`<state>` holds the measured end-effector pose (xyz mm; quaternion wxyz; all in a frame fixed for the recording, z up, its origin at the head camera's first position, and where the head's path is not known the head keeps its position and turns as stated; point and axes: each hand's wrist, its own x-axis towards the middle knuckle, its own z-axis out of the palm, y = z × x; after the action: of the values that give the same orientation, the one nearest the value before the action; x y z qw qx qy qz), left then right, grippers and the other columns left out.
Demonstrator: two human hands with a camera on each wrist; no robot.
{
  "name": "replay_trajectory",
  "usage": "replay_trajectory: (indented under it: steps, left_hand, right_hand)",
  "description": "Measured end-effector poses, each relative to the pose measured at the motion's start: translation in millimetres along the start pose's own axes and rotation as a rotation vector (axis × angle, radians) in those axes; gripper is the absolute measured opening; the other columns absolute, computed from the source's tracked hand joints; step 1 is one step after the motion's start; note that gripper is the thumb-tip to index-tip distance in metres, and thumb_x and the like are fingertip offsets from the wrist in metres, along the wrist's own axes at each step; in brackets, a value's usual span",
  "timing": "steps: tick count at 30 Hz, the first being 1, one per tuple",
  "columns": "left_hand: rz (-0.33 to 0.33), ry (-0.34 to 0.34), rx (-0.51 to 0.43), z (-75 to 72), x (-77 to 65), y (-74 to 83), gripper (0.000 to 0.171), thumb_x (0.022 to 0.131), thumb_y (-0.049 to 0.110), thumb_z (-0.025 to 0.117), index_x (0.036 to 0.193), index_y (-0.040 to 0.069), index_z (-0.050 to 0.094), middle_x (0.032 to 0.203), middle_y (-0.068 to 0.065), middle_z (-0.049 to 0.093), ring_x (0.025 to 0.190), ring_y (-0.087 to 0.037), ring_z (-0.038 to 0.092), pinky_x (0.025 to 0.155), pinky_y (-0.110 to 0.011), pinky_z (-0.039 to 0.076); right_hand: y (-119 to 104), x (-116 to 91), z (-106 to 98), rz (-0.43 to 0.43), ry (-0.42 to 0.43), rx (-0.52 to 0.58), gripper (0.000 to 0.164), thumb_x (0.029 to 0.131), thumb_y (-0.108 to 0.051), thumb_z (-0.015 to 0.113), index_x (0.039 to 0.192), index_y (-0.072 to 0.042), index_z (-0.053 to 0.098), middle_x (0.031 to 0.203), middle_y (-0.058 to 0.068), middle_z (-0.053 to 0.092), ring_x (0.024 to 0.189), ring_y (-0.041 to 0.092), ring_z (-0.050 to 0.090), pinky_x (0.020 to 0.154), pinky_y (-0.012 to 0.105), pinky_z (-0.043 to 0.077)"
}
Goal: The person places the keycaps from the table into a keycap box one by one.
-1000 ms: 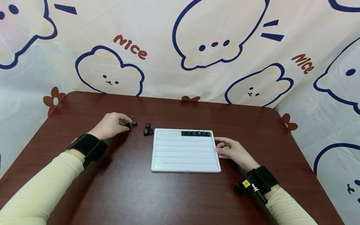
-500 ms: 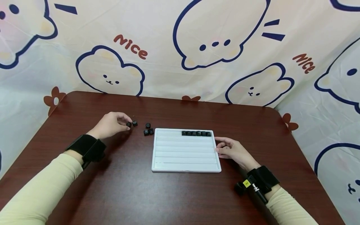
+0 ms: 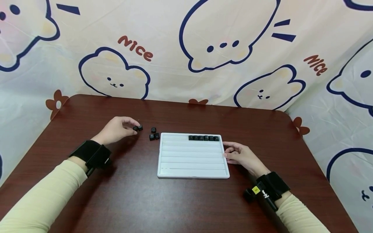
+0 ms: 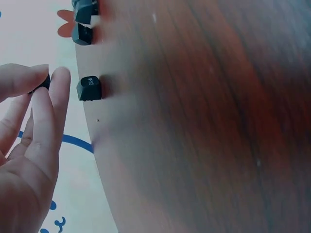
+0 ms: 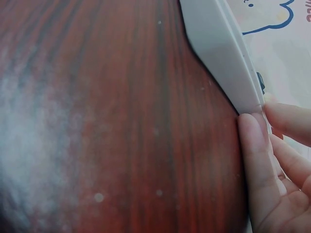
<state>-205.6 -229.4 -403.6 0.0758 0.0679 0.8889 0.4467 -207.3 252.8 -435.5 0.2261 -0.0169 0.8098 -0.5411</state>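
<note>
One blocky black plastic keycap, pinched in left hand, toward far edge of brown desk, might slip, being tiny.

The left arm, in a pale yellow sleeve, reaches far forward from the lower left; its left wrist, banded in black, leads to a left hand turned inward, back uppermost; thumb and fingers meet in a pinch, and another fingertip stands just beside it in the left wrist view. The right arm comes in from the lower right, extending less far; the right wrist is banded likewise; the right hand points inward, forefinger extended, thumb nearly straight below it, the remaining fingers bent between and behind; the two hands are well apart.
</note>
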Motion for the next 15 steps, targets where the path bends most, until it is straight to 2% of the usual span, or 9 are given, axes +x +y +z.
replay_trajectory:
  steps: [5,15]
  left_hand:
    - [0.008,0.009,-0.008,1.6,-0.6,3.1,0.024,0.092,0.003,0.075,0.116,0.0,0.073,0.12,-0.017,0.067,0.101,-0.028,0.06,0.086,-0.037,0.049]
    - [0.006,-0.002,-0.006,4.7,0.5,6.9,0.025,0.091,0.004,0.077,0.115,0.0,0.072,0.117,-0.017,0.067,0.103,-0.03,0.061,0.093,-0.044,0.049]
  right_hand:
    - [-0.2,-0.3,0.4,-0.001,-0.005,0.006,0.062,0.098,-0.004,0.069,0.153,0.004,0.04,0.112,0.013,0.057,0.087,0.011,0.063,0.077,0.027,0.058]
    - [0.7,1.3,-1.4,0.019,0.007,0.006,0.062,0.097,-0.003,0.069,0.153,0.002,0.042,0.11,0.014,0.057,0.086,0.012,0.062,0.078,0.028,0.058]
